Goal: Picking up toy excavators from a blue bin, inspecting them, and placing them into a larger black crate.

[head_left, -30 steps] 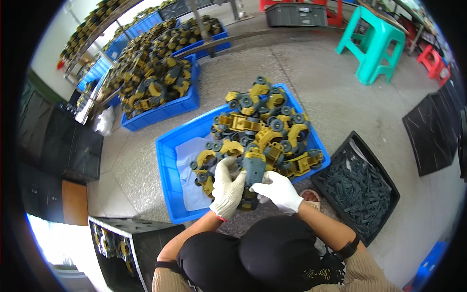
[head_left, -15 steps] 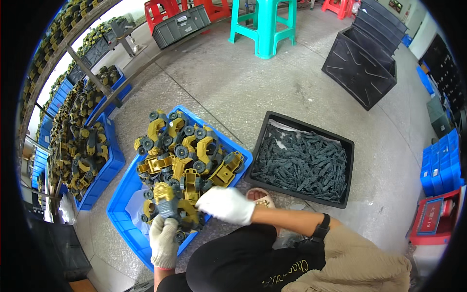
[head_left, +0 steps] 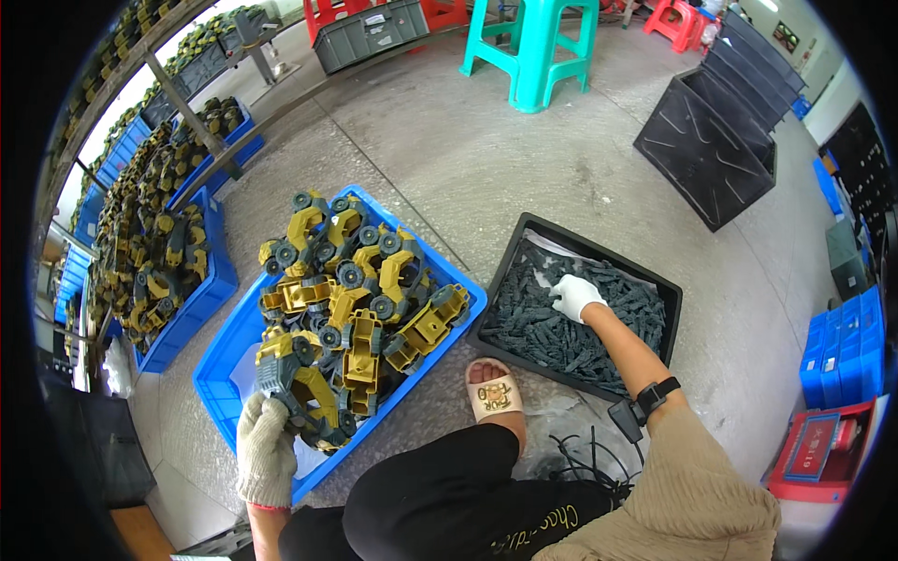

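Note:
A blue crate [head_left: 223, 372] in front of me is heaped with yellow and grey toy trucks [head_left: 360, 294]. My left hand [head_left: 265, 449], in a knitted glove, grips one yellow and grey toy truck [head_left: 297, 383] at the crate's near left corner. My right hand [head_left: 572, 295], in a white glove, reaches into a black tray [head_left: 666, 297] full of dark grey plastic parts [head_left: 552, 332] and rests on them; whether it grasps one I cannot tell. A black band sits on that wrist.
My sandalled foot [head_left: 493, 393] rests between crate and tray. More blue crates of trucks [head_left: 154, 271] stand at the left. A teal stool [head_left: 535, 49], a black empty bin [head_left: 706, 145], a grey crate [head_left: 369, 33] and a red box [head_left: 816, 453] surround me.
My right hand has left the truck pile and moved right into the black tray of grey parts. The left hand still holds the truck. The view has swung further right.

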